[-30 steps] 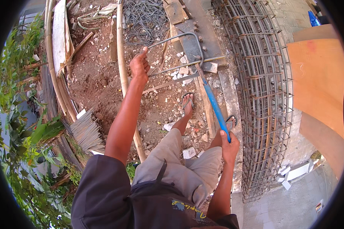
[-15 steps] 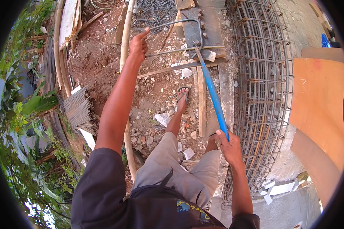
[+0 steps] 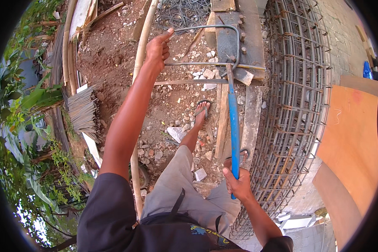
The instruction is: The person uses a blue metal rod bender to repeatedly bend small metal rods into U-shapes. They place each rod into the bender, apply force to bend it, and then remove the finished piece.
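Note:
A steel rod [image 3: 206, 27], bent round in a hook shape, lies over a dark metal plate [image 3: 229, 38] with several upright pegs. My left hand [image 3: 156, 51] is closed around the rod's far left end, thumb on top. My right hand [image 3: 238, 184] grips the blue handle of a bar bender [image 3: 233, 122] near its lower end. The bender's bare metal head [image 3: 229, 71] meets the rod by the plate's near edge. Another straight length of rod [image 3: 193, 64] runs across just below the plate, toward my left wrist.
A long rebar cage [image 3: 292, 105] lies along the right side. Bamboo poles [image 3: 140, 54] and a bundle of thin rods [image 3: 83, 113] are at the left. Tangled bent wire [image 3: 182, 14] lies at the far end. Rubble and wood strips [image 3: 222, 122] cover the ground around my sandalled feet.
My right hand has come nearer and to the left with the handle, which has swung from a slant to almost straight. My left hand stays on the rod; the view has shifted slightly.

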Demonstrator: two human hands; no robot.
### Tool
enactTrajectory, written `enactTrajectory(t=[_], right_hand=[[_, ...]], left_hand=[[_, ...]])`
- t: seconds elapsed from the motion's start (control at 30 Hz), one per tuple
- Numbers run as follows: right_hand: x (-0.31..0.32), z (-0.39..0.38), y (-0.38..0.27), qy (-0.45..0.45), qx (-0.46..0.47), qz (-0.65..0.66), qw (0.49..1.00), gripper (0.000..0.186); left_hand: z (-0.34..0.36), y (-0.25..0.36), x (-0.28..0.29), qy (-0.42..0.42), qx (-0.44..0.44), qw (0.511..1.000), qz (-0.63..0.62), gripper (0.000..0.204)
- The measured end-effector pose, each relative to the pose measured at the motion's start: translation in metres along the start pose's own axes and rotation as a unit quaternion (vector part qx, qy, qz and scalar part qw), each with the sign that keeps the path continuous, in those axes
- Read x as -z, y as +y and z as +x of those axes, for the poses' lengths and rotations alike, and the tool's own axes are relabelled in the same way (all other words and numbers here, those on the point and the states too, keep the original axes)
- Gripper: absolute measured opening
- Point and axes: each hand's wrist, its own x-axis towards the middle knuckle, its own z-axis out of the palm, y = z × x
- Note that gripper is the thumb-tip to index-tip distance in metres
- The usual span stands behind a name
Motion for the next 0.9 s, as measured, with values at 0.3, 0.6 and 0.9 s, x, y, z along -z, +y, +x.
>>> enactTrajectory(t=[0.3,0.6,0.9], right_hand=[[-0.181,0.114,0.073,0.064,0.115,0.111,0.985,0.047],[-0.243,0.179,0.072,0.222,0.195,0.180,0.938,0.035],[-0.110,-0.033,0.071,0.415,0.179,-0.189,0.872,0.028]], left_hand=[[-0.008,-0.005,-0.004,-0.048,-0.025,0.998,-0.015,0.038],[-0.016,0.002,0.006,-0.058,0.032,0.997,0.030,0.027],[-0.123,0.080,0.084,-0.073,-0.455,0.820,0.338,0.045]])
